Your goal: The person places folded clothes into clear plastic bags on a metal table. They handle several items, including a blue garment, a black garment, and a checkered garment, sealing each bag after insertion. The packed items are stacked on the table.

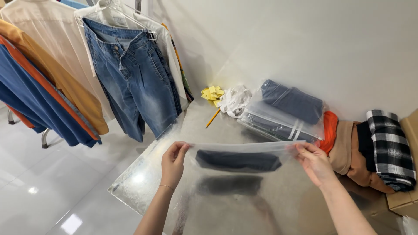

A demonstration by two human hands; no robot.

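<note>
2 hands (173, 163), 2 clear bags (244, 152), 1 pencil (213, 118), 1 jeans (133, 74).

A clear, flat plastic zip bag (244, 152) holding a dark folded garment (238, 160) is hanging stretched level between the fingers, its top corners apparently pinched, the garment sitting midway between both sets of fingertips.

Your hands stretch a clear plastic bag (244, 150) around a dark, near-black folded garment (237, 160). The worktop (143, 182) under it is shiny silver. You can see faded blue jeans (137, 74) on the rack, a mustard shirt (56, 74), a black-and-white checked cloth (389, 148), an orange cloth (330, 128) and yellow tags (212, 93).
</note>
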